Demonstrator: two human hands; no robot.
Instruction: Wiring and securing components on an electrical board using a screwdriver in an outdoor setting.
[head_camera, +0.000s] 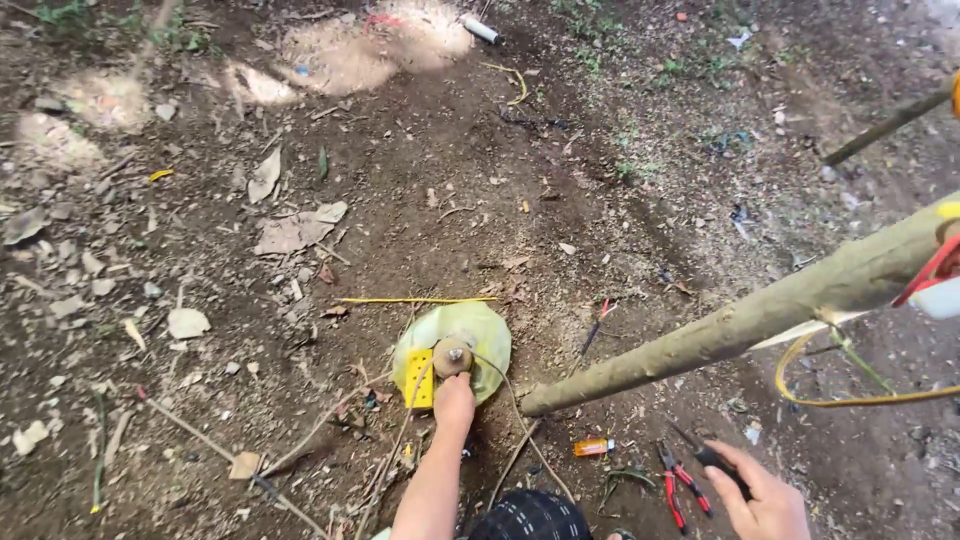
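Observation:
My left hand (455, 402) reaches down to a yellow-green disc (486, 330) lying on the dirt, and its fingers close on the round tan knob (452, 355) at the disc's centre. A yellow block (419, 377) sits on the disc just left of the hand. Thin wires (520, 415) run from the knob toward me. My right hand (765, 500), at the bottom right, holds a black-handled tool (712, 460) with its thin tip pointing up-left. Red-handled pliers (678, 487) lie on the ground just left of that hand.
A thick wooden pole (740, 325) slants from beside the disc up to the right edge, with a yellow cord (850, 402) looping under it. A small orange bottle (593, 446), a red-handled screwdriver (597, 325), a yellow strip (415, 299) and a black ribbed object (530, 515) lie nearby among dry leaves.

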